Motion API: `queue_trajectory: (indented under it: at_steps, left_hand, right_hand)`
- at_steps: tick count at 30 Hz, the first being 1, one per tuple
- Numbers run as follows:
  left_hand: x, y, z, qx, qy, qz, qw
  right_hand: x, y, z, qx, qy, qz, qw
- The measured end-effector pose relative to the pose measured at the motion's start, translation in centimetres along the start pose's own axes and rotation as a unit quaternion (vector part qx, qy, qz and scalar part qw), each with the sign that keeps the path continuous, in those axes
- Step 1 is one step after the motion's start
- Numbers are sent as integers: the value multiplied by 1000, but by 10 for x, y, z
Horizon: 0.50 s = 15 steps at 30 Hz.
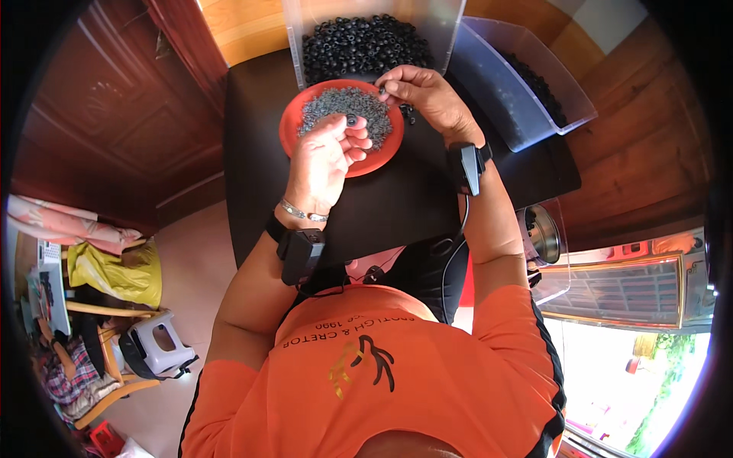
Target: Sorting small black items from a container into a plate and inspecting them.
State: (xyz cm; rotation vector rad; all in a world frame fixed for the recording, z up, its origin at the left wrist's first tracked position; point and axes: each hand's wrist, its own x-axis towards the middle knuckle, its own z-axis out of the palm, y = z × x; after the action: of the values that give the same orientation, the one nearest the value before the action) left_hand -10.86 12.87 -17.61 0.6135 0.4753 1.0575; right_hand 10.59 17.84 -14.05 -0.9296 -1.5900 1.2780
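Note:
My left hand [324,160] is over the red plate [382,162], palm up. Between its thumb and forefinger it pinches a small round black piece [352,120] with a hole-like centre; its other fingers are loosely curled. At the plate's far right rim, my right hand [427,95] pinches a small dark piece [382,89] with thumb and fingertips; its exact kind is too small to tell. Many tiny grey parts [332,103] fill the plate. A few loose black pieces [410,114] lie on the table just right of the plate, below my right hand.
The dark table [366,221] carries a clear bin [296,46] at the back, with a heap of round black pieces [370,46]. Another translucent bin [504,107], at the right, holds more black pieces. Below the right table edge stands a metal tin [542,235]. Black devices are strapped to both wrists, with cables.

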Motion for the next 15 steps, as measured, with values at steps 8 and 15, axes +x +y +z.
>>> queue_trajectory:
  at_steps: [8,15]
  left_hand:
    - [-3,0,4,18,-11,17,1000]
    - [-4,-1,4,10,13,10,1000]
  right_hand:
    - [0,-2,33,61,-56,-24,996]
    - [-3,-7,43,56,-39,-40,997]
